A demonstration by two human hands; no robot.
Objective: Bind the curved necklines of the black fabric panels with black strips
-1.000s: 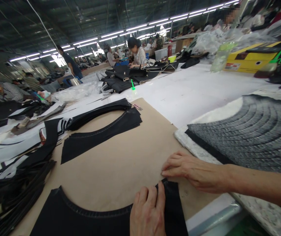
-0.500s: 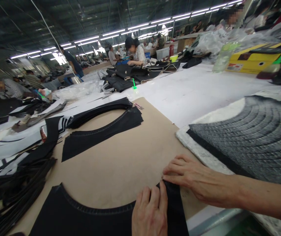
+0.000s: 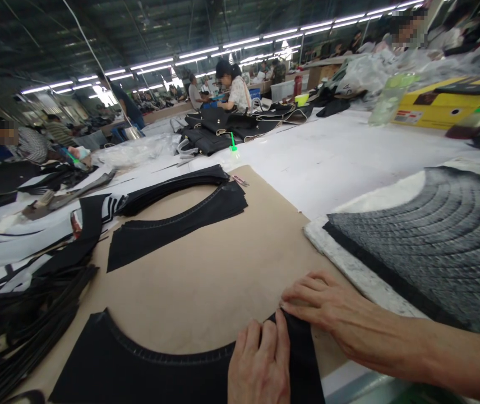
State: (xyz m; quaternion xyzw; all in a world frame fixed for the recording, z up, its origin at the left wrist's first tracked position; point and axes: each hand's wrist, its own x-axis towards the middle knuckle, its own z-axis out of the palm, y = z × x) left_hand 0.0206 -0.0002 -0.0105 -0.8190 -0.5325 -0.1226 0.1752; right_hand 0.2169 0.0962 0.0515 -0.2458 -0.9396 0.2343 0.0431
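A black fabric piece [image 3: 151,379] with a curved, notched inner edge lies on a brown board at the front of the table. My left hand [image 3: 261,359] rests on its right part, fingers bent together over the curved edge. At the piece's upper right corner, the fingertips of my right hand [image 3: 322,300] are closed on the edge, close to the left fingers. Small folds or snips show along the curve. Farther up the board [image 3: 206,280] lie more black curved pieces [image 3: 181,221], fanned in a stack.
Layered grey-black quilted sheets [image 3: 429,235] lie on a white pad at right. Dark strips [image 3: 50,314] heap at left. Small scissors or snips [image 3: 240,180] and a green-tipped bottle [image 3: 234,151] sit beyond the board. A yellow box [image 3: 437,109] stands at back right. Other people work behind.
Both hands keep their hold on the black fabric piece, with almost no movement. The whole view has shifted slightly.
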